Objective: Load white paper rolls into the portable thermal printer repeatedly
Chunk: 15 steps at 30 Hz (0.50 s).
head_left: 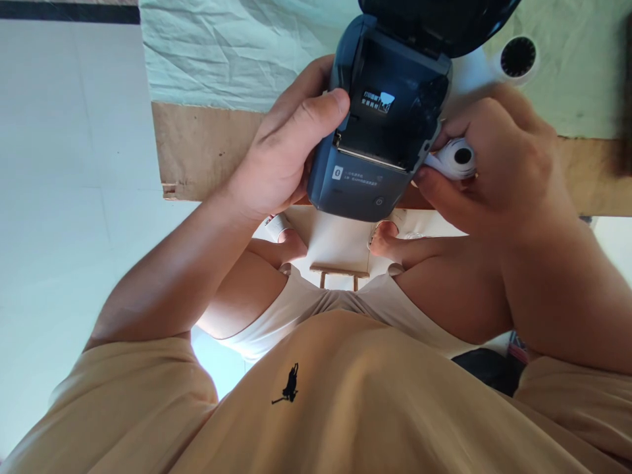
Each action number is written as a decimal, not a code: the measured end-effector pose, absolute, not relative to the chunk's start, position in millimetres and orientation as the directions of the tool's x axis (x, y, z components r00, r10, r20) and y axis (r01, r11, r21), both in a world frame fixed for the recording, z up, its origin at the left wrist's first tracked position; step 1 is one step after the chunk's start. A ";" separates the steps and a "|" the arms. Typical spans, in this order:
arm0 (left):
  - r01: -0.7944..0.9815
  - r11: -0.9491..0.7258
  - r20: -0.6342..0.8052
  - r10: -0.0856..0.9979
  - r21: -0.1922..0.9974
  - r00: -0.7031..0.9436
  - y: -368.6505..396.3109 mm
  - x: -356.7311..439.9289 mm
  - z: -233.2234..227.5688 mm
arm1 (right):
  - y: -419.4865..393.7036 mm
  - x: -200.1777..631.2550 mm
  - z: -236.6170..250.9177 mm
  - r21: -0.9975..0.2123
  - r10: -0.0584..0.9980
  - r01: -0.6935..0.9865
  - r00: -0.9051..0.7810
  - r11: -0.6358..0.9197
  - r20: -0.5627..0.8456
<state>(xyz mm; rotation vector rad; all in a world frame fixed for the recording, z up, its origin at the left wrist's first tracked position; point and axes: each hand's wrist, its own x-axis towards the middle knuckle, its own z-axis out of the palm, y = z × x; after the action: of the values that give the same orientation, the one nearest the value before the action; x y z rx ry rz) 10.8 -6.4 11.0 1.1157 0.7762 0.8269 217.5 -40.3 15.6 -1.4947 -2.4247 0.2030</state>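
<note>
A dark blue label printer (pixel 380 125) is held over the table's near edge, its lid (pixel 439 23) swung open and its paper bay showing empty. My left hand (pixel 286 148) grips the printer's left side, thumb on the bay's rim. My right hand (pixel 498 164) holds a small white paper roll (pixel 457 159) right against the printer's right side.
A second white roll (pixel 517 58) lies on the pale green cloth (pixel 237 52) that covers the wooden table (pixel 197 148). White tiled floor (pixel 69 197) lies to the left. Below are my legs, feet and a beige shirt (pixel 345 395).
</note>
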 end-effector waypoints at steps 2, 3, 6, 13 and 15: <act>-0.179 0.232 -0.116 0.861 0.956 0.495 -5.9 10.1 9.8 | -41.4 217.3 16.9 -0.280 0.905 0.861 -0.399 0.425 0.147; -0.192 0.235 -0.112 0.861 0.953 0.496 -5.7 9.7 9.1 | -41.7 217.0 17.6 -0.288 0.911 0.864 -0.389 0.413 0.139; -0.247 0.262 -0.122 0.876 0.933 0.466 -5.0 8.9 7.2 | -41.6 216.1 18.7 -0.284 0.920 0.875 -0.371 0.392 0.127; -0.304 0.291 -0.110 0.861 0.907 0.496 -2.1 6.6 4.5 | -40.7 215.1 15.0 -0.290 0.913 0.868 -0.359 0.403 0.195; -0.301 0.297 -0.120 0.863 0.906 0.490 -1.5 6.0 3.8 | -40.4 214.8 14.9 -0.288 0.904 0.864 -0.348 0.412 0.250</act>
<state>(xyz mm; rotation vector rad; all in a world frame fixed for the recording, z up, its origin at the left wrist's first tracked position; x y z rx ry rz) 6.0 -1.5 3.8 0.9735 0.6942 0.8624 214.8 -40.4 14.9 -1.5189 -2.3060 0.1476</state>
